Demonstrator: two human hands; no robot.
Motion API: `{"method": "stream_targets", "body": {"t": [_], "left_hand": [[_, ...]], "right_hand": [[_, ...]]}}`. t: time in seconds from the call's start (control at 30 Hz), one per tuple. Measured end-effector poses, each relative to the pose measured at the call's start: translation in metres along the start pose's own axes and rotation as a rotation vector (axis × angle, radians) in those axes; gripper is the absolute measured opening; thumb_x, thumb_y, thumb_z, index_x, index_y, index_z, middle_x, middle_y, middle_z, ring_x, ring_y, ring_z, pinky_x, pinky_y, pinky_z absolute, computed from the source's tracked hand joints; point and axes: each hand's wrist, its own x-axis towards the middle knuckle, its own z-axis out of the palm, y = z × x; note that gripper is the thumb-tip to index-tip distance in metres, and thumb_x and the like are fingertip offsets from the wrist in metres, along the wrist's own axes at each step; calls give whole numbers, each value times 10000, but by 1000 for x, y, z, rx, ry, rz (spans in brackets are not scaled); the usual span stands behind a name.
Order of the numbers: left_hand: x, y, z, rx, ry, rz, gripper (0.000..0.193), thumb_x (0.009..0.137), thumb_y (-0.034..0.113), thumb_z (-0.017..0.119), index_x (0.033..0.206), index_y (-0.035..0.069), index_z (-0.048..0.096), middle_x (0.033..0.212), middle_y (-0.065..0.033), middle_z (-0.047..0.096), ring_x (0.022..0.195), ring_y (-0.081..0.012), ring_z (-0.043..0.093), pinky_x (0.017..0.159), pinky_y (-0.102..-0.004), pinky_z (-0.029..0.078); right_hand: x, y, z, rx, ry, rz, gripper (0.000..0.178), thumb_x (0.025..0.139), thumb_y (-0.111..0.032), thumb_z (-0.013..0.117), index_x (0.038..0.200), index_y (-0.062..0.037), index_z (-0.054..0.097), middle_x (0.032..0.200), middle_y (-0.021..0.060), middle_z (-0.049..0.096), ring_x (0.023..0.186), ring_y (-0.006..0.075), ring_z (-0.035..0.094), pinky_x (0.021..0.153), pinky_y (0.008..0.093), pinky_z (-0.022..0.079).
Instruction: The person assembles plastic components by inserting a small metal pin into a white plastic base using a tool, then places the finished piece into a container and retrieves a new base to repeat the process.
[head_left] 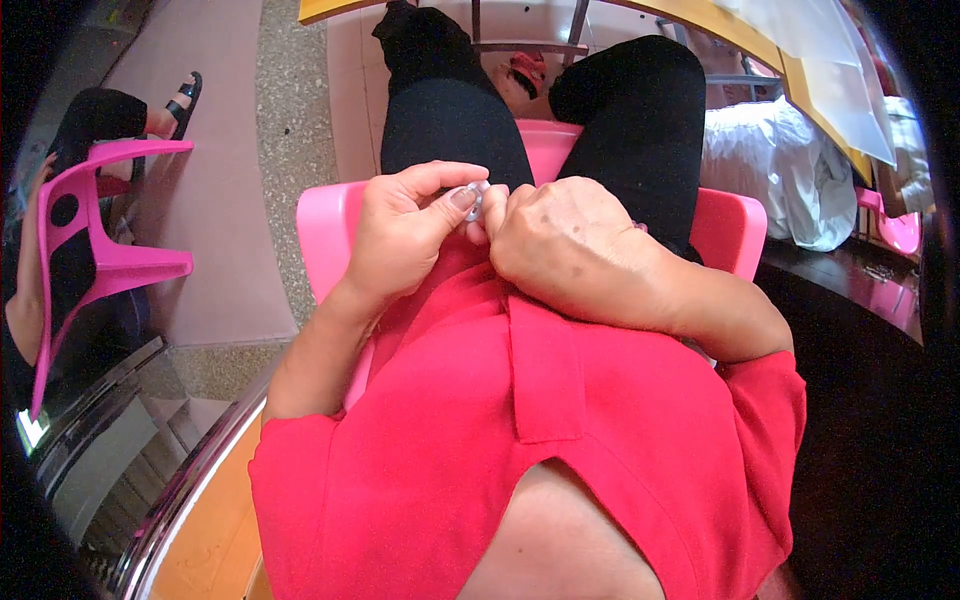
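Note:
I sit on a pink plastic chair in a red shirt and black trousers. Both hands meet over my lap. My left hand pinches a small clear, whitish object between thumb and fingers. My right hand is curled with its fingertips pressed against the same small object from the right. What the object is stays too small and hidden to tell.
Another pink chair stands at left with a seated person in black and a sandal. A yellow table edge with clear plastic sheets lies at upper right above a white bag. A metal rail curves at lower left.

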Motion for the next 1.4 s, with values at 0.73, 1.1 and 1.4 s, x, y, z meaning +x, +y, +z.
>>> {"method": "stream_targets", "body": {"t": [0.73,1.1,1.4], "left_hand": [[7,5,-13,-509,-202,-61,298,975,195,460,1097,-57,563,924,-172,639,711,-211,644,570,-276,520],[48,43,-11,-324,-129,-348,255,964,203,467,1033,-26,557,831,-159,642,619,-215,638,477,-269,511],[255,272,35,-162,51,336,322,976,233,379,1131,-35,469,1015,-188,565,759,-259,603,666,-355,551]], "right_hand": [[-16,13,-8,321,218,196,178,812,-130,528,938,-8,562,769,161,630,675,303,656,545,385,532],[-28,38,1,350,315,264,120,765,-70,576,869,-20,541,627,129,570,581,309,610,499,407,488],[-46,54,0,388,359,364,90,745,-44,575,816,-16,528,648,148,592,614,326,626,528,410,505]]}}
